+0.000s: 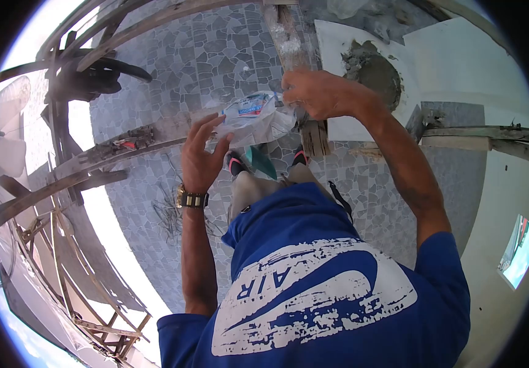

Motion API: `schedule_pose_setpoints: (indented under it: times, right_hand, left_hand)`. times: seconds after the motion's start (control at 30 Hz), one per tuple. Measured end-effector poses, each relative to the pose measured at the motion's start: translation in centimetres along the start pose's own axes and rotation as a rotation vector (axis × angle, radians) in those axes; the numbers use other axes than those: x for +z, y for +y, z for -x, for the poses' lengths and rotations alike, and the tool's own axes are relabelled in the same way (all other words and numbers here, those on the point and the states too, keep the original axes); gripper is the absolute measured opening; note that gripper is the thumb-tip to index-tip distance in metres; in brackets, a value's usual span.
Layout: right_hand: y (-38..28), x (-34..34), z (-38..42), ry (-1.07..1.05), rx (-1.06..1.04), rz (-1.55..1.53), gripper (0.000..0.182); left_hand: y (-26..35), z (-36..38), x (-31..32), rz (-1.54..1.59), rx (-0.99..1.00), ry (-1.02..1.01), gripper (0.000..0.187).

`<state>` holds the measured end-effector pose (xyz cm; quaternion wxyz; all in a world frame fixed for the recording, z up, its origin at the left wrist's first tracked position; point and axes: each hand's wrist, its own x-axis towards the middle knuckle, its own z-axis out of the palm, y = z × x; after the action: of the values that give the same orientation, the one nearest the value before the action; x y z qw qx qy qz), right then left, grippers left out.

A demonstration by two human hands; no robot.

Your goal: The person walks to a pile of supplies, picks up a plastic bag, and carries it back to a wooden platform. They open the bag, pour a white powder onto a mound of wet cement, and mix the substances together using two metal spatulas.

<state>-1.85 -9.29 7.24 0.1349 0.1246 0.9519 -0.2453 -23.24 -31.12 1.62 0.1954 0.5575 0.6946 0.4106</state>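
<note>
A crumpled clear plastic bag (266, 127) with blue and red print hangs in front of my body, over a wooden beam. My right hand (318, 93) has its fingers pinched together at the bag's upper right corner. At the bag's left edge is my left hand (205, 150), its thumb and fingers spread apart, fingertips right at the plastic. A gold and black watch (191, 198) sits on my left wrist. Below the bag, a teal pointed piece (261, 162) shows between my feet.
Right of the beam, a white board (344, 126) carries a heap of wet grey mortar (373, 75). A wooden plank (289, 43) runs away ahead of me, and another beam (102, 158) crosses to the left. Tangled wire (169, 211) lies on the stone-patterned floor (209, 49).
</note>
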Motion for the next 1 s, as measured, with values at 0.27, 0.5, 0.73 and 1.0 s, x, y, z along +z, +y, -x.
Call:
schedule_pose_setpoints:
  times: [0.27,0.5,0.73,1.0]
  right_hand:
    - [-0.2,-0.1,-0.2,0.027,0.037,-0.102,0.019]
    - [1.4,6.1,4.2,0.51,0.23,-0.699,0.027]
    - [-0.1,16.2,5.3,0.623,0.417,-1.128,0.033]
    - [1.1,17.7,4.7,0.667,0.235,-1.482,0.067]
  left_hand:
    - [2.6,-2.4,0.5,-0.275,0.173,-0.128,0.034]
    - [0.8,-3.7,1.2,-0.349,0.359,-0.203,0.011]
    - [2.2,-4.9,1.2,-0.343,0.577,-0.173,0.017]
    - [9.4,-6.7,0.8,-0.318,0.645,-0.231,0.015]
